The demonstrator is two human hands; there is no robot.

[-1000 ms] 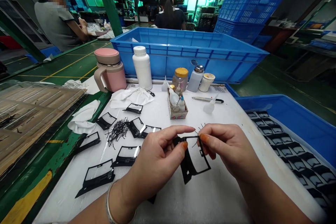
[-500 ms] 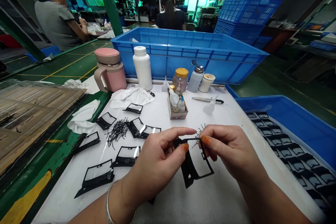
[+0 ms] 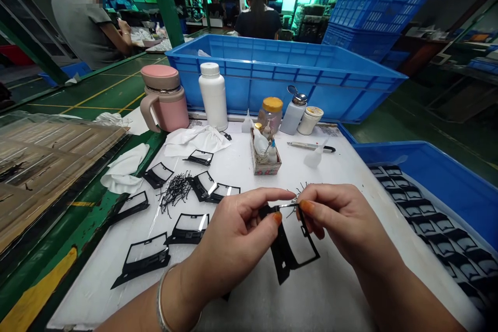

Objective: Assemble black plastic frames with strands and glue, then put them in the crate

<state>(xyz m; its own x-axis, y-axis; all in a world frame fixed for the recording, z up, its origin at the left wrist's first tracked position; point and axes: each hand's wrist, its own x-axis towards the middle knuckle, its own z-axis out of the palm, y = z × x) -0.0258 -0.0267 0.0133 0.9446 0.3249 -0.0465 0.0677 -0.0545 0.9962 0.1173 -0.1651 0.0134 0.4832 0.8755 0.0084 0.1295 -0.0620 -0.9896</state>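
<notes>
Between my two hands is a black plastic frame (image 3: 287, 255) with a wide window opening, tilted above the white tabletop (image 3: 249, 311). My left hand (image 3: 239, 231) pinches its upper left edge between thumb and fingers, with the index finger stretched along the top. At the top right corner, my right hand (image 3: 338, 218) has thumb and index finger closed on the rim; any small piece between those fingertips is hidden. Thin black strips (image 3: 301, 188) lie behind the fingertips. Several similar black frames (image 3: 146, 257) rest to the left, around a pile of thin black strips (image 3: 176, 192).
A small box of bottles (image 3: 266, 158) stands mid-table, with a pen-like tool (image 3: 311, 147) nearby. Behind are a pink mug (image 3: 165, 106), a white bottle (image 3: 213, 98) and a large blue crate (image 3: 311, 75). A blue bin (image 3: 428, 166) of frames sits right. Two people work beyond.
The held frame has tilted slightly and its lower end has dropped a little. Both hands keep nearly the same grip. The whole view has shifted slightly.
</notes>
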